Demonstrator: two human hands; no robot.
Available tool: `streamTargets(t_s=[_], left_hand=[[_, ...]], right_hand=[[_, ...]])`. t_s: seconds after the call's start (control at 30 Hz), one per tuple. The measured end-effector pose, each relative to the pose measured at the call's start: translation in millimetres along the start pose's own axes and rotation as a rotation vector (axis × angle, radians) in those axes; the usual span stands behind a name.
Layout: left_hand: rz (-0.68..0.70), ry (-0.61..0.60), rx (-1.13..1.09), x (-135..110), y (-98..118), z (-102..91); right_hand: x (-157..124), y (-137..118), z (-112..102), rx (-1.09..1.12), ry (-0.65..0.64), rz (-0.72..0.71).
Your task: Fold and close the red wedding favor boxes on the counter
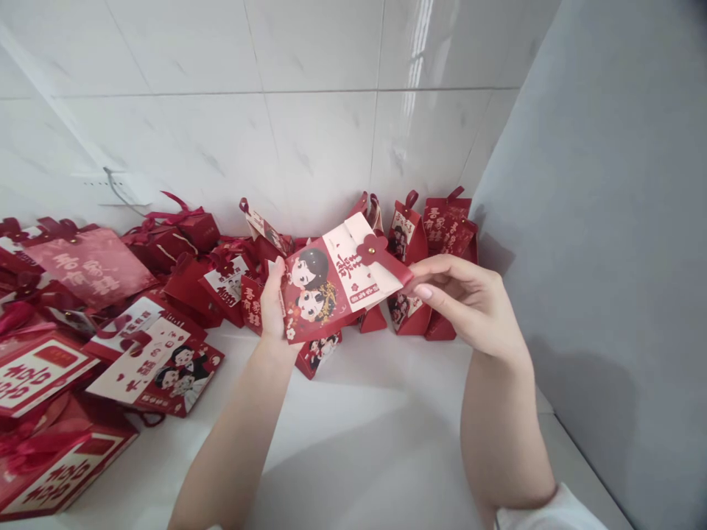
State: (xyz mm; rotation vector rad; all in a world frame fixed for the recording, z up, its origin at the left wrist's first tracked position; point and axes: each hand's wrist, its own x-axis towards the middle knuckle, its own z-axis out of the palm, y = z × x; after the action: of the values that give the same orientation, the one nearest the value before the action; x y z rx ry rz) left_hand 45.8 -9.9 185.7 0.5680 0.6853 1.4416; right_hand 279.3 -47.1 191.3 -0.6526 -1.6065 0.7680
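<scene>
A red and cream gift box printed with two cartoon figures is held tilted above the white surface. My left hand grips its left end, the thumb at the edge and the other fingers hidden behind. At the opposite end, a dark red strap with a flower-shaped piece and a small gold stud runs over the cream flap. My right hand pinches the tip of that strap between thumb and fingers. Behind the held box, several small red boxes with loops at their tops, such as one triangular box, are partly covered.
Red gift boxes line the tiled wall. At the left lie a flat red and cream box and large ribboned boxes. A grey panel bounds the white surface on the right. A cable hangs by the wall.
</scene>
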Motion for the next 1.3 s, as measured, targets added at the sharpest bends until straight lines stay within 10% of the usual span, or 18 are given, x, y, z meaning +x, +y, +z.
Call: streamTargets(t_s=[0.2,0.93,1.3], left_hand=[[0.004,-0.017,-0.052,2.8,-1.4,-3.6],[0.385,0.095,-0.057,-4.5,-15.2,3.4],[0.448,0.07,-0.049,-8.9,-23.1,11.0]], right_hand=[[0.7,-2.0,-2.0,-0.025,-0.098,0.054],[4.4,5.7,25.1,-0.181,0.273,-0.087],[12.0,7.3,36.0,0.111,0.207,0.283]])
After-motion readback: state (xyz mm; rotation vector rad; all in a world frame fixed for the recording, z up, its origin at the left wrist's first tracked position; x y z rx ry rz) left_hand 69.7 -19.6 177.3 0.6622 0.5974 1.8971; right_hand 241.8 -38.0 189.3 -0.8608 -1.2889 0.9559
